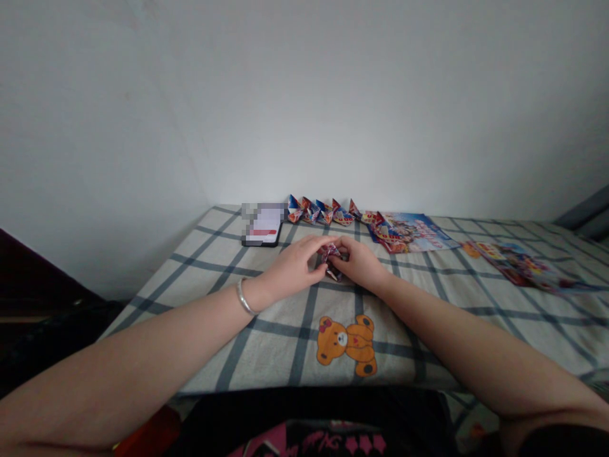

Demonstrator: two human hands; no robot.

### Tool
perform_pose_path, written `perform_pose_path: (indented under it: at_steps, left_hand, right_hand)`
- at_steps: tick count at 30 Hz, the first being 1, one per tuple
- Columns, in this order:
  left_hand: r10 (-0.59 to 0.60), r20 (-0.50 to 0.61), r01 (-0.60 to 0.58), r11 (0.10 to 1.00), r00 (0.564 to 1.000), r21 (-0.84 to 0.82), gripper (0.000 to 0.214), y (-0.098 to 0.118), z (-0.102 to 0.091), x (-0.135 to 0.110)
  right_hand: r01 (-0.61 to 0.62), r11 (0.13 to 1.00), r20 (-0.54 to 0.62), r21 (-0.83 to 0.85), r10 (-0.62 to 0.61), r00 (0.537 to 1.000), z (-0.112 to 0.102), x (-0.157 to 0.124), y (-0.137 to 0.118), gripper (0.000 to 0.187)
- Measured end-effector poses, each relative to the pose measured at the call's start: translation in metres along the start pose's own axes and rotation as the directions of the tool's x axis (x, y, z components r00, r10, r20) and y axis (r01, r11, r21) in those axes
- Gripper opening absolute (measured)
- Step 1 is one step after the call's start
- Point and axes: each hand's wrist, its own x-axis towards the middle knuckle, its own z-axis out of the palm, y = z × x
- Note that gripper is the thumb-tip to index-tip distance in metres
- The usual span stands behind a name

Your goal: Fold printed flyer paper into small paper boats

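Between my two hands is a small folded piece of printed paper point(332, 255), dark purple and red with pale facets. My left hand point(301, 261) curls around its left side, thumb at the lower edge and fingers over the top. From the other side my right hand point(360, 262) pinches it with thumb and fingers. The fingertips of both hands meet above the paper and hide part of it. Beyond them stands a row of pointed folded paper pieces point(333, 212) in blue, red and yellow, near the wall.
A phone point(265, 222) lies behind my left hand, its screen partly blurred. Printed colour sheets lie to the right, one at the back point(421, 232) and one nearer the right edge point(528, 266). The checked cloth point(266, 355) with a printed bear covers the table, which meets a white wall point(356, 114).
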Motion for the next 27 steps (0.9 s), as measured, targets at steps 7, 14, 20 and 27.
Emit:
perform_pose_path:
  at_steps: [7, 14, 20, 27]
  left_hand:
    - [-0.013, -0.004, 0.013, 0.998, 1.000, -0.066, 0.040, -0.012, -0.002, -0.003]
    - [-0.020, 0.079, 0.026, 0.998, 0.997, -0.065, 0.038, -0.017, -0.008, -0.003]
    - [0.020, 0.118, -0.012, 0.997, 0.993, -0.072, 0.035, -0.024, -0.010, -0.002]
    - [0.197, 0.255, -0.183, 0.980, 0.947, -0.076, 0.036, -0.030, -0.016, -0.001]
  right_hand:
    - [0.034, 0.990, 0.168, 0.138, -0.057, 0.984, -0.015, -0.005, 0.000, 0.004]
    - [0.221, 0.974, 0.189, -0.041, -0.210, 0.959, -0.028, -0.003, 0.004, 0.014]
    - [0.338, 0.937, 0.193, -0.082, -0.318, 0.928, -0.031, 0.000, 0.014, 0.015]
    - [0.461, 0.887, 0.230, -0.021, -0.445, 0.865, -0.033, 0.006, 0.027, 0.020]
